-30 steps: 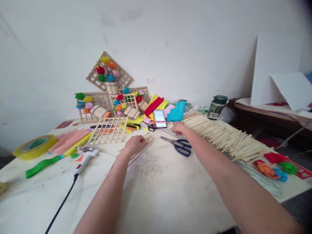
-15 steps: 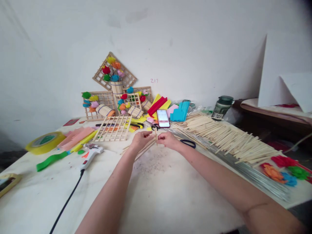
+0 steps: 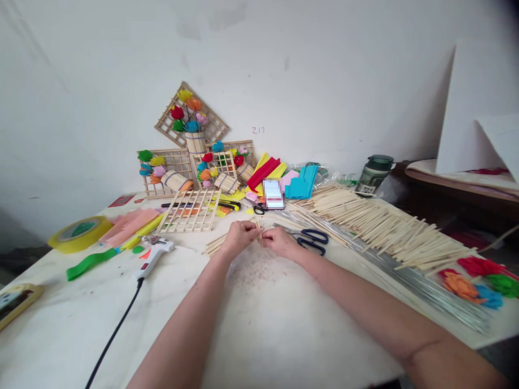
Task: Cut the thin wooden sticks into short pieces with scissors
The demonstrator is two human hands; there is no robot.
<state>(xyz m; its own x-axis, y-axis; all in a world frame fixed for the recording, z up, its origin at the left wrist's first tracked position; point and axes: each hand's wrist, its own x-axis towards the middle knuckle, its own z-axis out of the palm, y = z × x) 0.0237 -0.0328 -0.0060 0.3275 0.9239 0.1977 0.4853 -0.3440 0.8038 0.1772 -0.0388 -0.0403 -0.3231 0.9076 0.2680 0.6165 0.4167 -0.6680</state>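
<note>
My left hand and my right hand meet over the middle of the white table. Together they pinch a short thin wooden stick between their fingertips. A small bundle of loose wooden sticks lies just left of my left hand. Blue-handled scissors rest on the table right beside my right hand. A wooden lattice panel lies flat beyond my left hand.
A white glue gun with a black cord lies at the left, near green paper and a yellow tape roll. A long heap of sticks and metal wires fills the right. Paper flowers, a phone and a green bottle stand around.
My right hand came back from the stick heap to meet the left hand at the centre. Both hands then lowered slightly with the short stick between them.
</note>
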